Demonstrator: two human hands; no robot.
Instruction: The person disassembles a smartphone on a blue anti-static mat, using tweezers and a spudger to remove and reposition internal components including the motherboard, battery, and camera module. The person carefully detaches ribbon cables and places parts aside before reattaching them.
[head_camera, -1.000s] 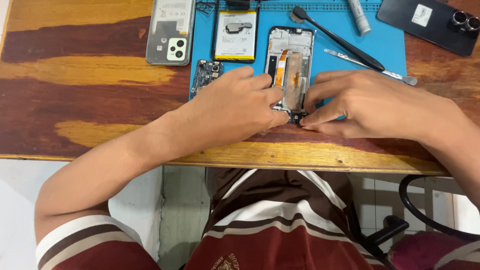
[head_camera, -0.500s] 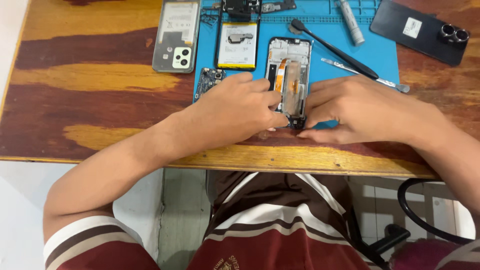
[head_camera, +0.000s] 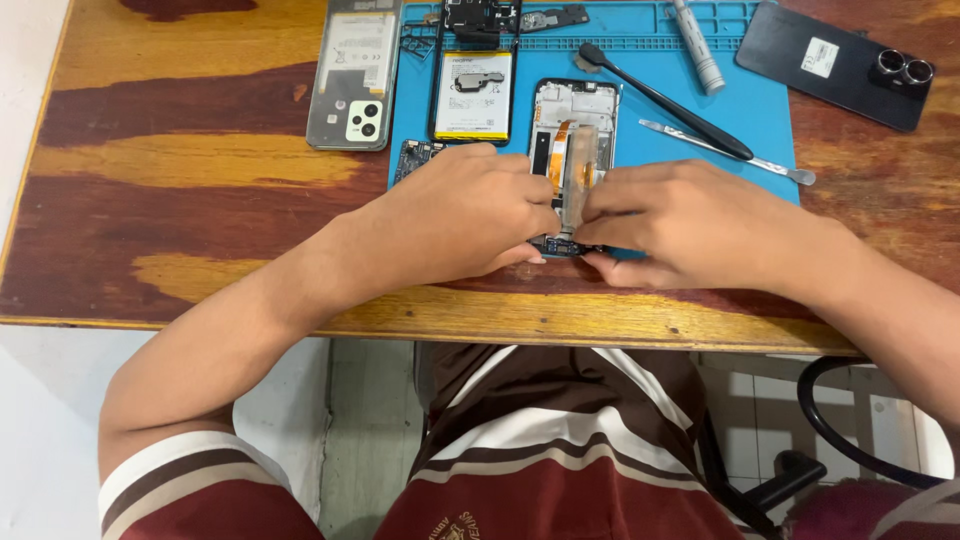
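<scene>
Compared with the frame half a second earlier, the hands and the opened phone frame (head_camera: 572, 150) are seen in nearly the same arrangement; only the view has shifted slightly, so that the table items sit a little lower and to the right in the picture.

The phone frame is laid at the centre of the frame, on the blue work mat (head_camera: 760, 110), with its lower end covered by both hands. The left hand (head_camera: 465, 215) is curled against the frame's lower left edge, fingers pressed on it. The right hand (head_camera: 690, 225) is closed on the lower right side, and a pale strip (head_camera: 579, 175) standing up from the phone's middle is pinched between its fingertips and those of the left hand.

A battery (head_camera: 474, 95), rectangular and yellow-white with a dark label area, is placed on the mat above the left hand. A grey back cover (head_camera: 353, 75) with a white square camera block lies on the wooden table (head_camera: 180, 160) at upper left. A black phone (head_camera: 835, 62) bearing a small white rectangular sticker is seen at upper right. A black spudger (head_camera: 665, 102) and metal tweezers (head_camera: 725, 152) lie diagonally on the mat.
</scene>
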